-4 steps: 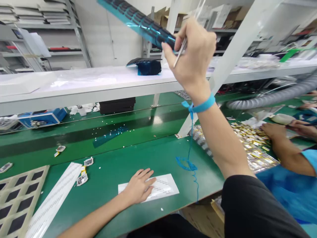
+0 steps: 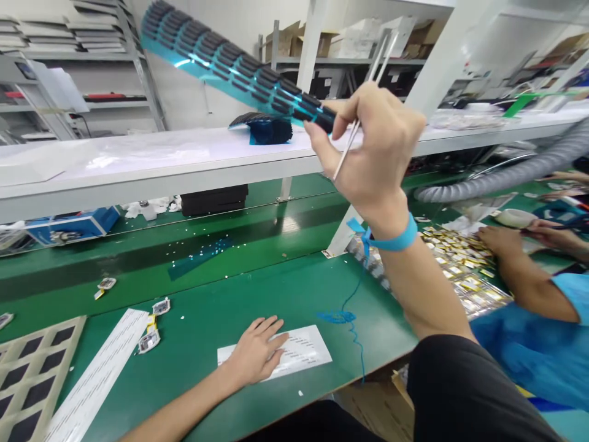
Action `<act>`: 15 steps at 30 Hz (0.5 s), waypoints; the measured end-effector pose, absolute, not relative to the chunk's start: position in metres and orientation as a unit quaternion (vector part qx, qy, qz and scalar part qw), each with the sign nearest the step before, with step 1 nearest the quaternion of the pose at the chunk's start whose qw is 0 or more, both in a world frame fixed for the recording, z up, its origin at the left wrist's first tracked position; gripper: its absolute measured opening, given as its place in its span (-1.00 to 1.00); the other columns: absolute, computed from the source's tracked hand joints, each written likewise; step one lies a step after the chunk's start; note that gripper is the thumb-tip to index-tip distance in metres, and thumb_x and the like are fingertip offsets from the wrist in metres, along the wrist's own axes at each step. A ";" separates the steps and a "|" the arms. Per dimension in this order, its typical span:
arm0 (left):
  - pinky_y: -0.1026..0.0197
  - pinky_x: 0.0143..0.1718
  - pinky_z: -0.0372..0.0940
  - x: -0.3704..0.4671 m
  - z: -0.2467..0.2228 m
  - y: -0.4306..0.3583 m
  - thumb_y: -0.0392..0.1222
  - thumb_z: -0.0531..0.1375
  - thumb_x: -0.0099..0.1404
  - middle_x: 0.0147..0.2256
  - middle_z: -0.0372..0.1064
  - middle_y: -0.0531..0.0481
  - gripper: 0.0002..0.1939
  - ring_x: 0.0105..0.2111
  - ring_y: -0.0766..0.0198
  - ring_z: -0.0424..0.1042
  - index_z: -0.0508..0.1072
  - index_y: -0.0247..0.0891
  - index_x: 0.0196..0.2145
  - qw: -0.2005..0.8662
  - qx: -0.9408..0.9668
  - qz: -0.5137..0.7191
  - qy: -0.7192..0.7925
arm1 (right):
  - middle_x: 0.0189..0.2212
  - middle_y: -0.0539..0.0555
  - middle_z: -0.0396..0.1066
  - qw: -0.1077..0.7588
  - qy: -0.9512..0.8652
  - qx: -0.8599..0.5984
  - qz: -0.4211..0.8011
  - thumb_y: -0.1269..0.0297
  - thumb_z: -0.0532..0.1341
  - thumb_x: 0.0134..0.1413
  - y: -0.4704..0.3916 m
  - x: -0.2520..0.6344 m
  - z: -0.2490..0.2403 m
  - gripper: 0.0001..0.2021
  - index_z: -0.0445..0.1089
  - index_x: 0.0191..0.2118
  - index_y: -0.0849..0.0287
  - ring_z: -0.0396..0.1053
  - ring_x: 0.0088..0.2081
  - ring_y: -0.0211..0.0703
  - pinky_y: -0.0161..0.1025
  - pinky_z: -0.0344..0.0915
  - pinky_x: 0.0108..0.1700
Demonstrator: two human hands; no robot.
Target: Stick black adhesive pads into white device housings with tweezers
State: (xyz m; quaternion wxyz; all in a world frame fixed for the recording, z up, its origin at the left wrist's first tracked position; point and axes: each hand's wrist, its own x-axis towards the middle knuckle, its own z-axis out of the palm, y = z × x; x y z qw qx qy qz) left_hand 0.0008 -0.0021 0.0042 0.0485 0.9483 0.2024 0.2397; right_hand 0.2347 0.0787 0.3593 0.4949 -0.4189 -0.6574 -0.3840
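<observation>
My right hand (image 2: 372, 141) is raised over the shelf edge, pinching the end of a blue film strip with black pads (image 2: 239, 70). Metal tweezers (image 2: 350, 144) are also held in this hand, and a blue wrist strap (image 2: 396, 236) circles the wrist, its coiled cord hanging to the table. My left hand (image 2: 257, 350) lies flat with fingers spread on a white printed label sheet (image 2: 306, 351) on the green table (image 2: 207, 331).
Another blue and black roll (image 2: 271, 130) sits on the white shelf (image 2: 161, 175). At the left are a foam tray (image 2: 76, 331), a long white strip (image 2: 99, 374) and small parts (image 2: 150, 341). A co-worker's hands (image 2: 504, 242) are at the right, by many yellow-edged pieces (image 2: 460, 255).
My right hand has moved down and slightly right in view, bringing the film strip with it, so more of the strip shows. My left hand stays on the label sheet.
</observation>
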 end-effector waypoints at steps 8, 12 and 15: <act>-0.07 -0.02 0.62 0.005 0.023 0.004 -0.25 0.09 0.53 0.10 0.65 -0.22 -0.71 0.07 -0.07 0.68 0.60 -0.26 0.00 -0.012 0.933 0.328 0.147 | -0.41 -0.09 0.60 0.504 -0.697 -0.319 -0.397 0.24 0.39 0.37 0.015 0.239 0.332 -0.66 0.26 -0.39 0.02 0.61 -0.33 -0.16 -0.17 0.44 -0.32; -0.04 0.06 0.55 -0.021 0.063 0.007 -0.33 0.16 0.45 0.04 0.68 -0.22 -0.73 0.09 -0.03 0.66 0.56 -0.31 0.03 -0.065 0.907 0.405 0.094 | -0.31 -0.09 0.66 0.487 -0.748 -0.285 -0.349 0.31 0.44 0.34 -0.006 0.242 0.322 -0.65 0.27 -0.38 0.03 0.56 -0.32 -0.19 -0.20 0.49 -0.31; -0.06 0.08 0.51 -0.056 0.099 -0.011 -0.35 0.34 0.34 -0.08 0.72 -0.09 -0.56 0.04 -0.03 0.65 0.56 -0.10 0.15 -0.152 0.829 0.501 0.197 | -0.27 -0.07 0.68 0.438 -0.812 -0.244 -0.297 0.32 0.47 0.31 -0.014 0.248 0.299 -0.71 0.33 -0.31 0.05 0.50 -0.31 -0.21 -0.25 0.51 -0.28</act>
